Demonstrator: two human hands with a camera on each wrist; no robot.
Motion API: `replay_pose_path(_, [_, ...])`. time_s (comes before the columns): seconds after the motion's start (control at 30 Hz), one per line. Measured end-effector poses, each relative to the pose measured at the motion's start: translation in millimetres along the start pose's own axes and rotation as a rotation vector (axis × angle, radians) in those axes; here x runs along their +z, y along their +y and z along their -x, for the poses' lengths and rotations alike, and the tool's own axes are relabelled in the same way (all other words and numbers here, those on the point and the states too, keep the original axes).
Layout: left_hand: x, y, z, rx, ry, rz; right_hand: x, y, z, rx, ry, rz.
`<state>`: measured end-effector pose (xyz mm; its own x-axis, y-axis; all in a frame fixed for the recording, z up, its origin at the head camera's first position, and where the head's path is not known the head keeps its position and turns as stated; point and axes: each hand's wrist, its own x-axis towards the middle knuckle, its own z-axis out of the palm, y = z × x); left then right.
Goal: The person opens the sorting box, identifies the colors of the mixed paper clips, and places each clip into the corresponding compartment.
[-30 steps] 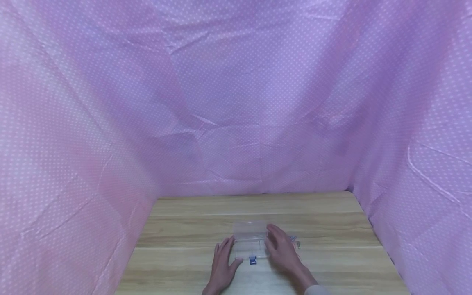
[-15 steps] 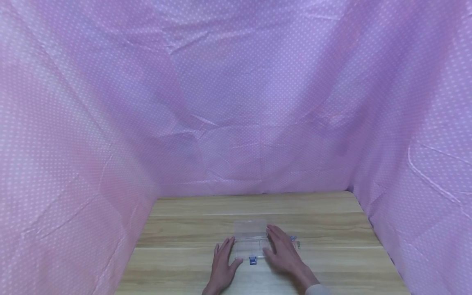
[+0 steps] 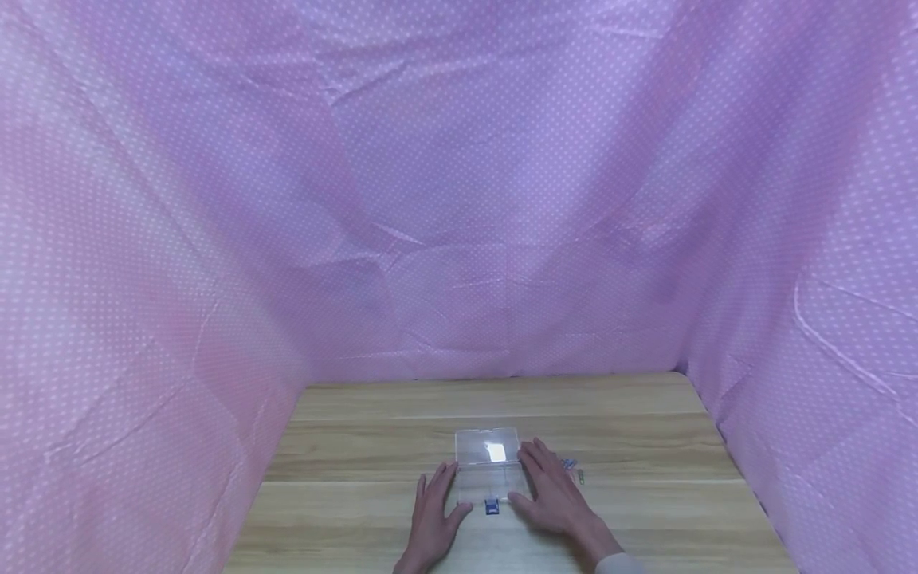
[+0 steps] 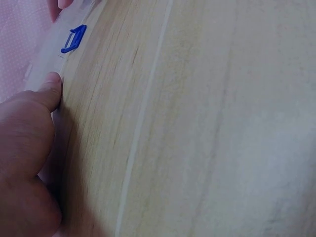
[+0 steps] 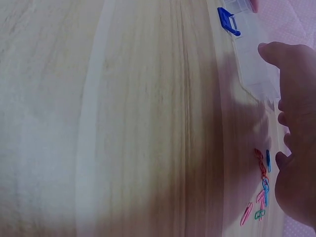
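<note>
A clear plastic box (image 3: 473, 484) with inner dividers lies on the table, its hinged lid (image 3: 473, 446) swung up at the far side. A blue latch (image 3: 492, 507) sits at the middle of its front edge. My left hand (image 3: 432, 510) holds the left end, thumb at the front corner and fingertips near the hinge; in the left wrist view the thumb (image 4: 52, 89) presses the front edge. Across from it, my right hand (image 3: 552, 490) spans the right end, thumb at the front edge and fingers by the hinge. Part of that end is hidden behind the hand.
Several paper clips (image 5: 247, 214) in red, blue, pink and green lie to the right of the box, beside my right hand. The wooden table (image 3: 373, 406) is walled at the back and sides by a pink dotted cloth (image 3: 459, 303).
The lid has tipped a little and now catches a bright reflection. My right thumb has moved from the box's right side toward its front edge. My left hand has stayed in place.
</note>
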<state>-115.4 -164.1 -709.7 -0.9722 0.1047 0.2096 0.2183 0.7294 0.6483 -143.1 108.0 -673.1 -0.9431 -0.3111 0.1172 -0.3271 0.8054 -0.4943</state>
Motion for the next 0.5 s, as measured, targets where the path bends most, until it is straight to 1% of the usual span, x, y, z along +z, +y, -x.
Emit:
replay_pose_path(0.17, [1.6,-1.2,0.3,0.020,0.018,-0.022,1.8,1.0,0.3,-0.014,0.001,0.038])
replay_pose_path(0.23, [1.8,-1.0,-0.1,0.016,0.014,-0.017,2.6,1.0,0.8,-0.018,0.010,0.042])
replay_pose_path(0.3, [1.7,-0.2,-0.5,-0.005,-0.002,0.005,3.1,1.0,1.3,-0.016,0.013,0.044])
replay_pose_path(0.43, [0.5,2.6,-0.7,-0.074,-0.040,0.049,3.3,0.9,2.5,-0.009,0.018,0.053])
replay_pose_path(0.5, [-0.1,3.8,-0.2,-0.090,-0.044,0.054,3.8,1.3,2.5,-0.008,0.016,0.064])
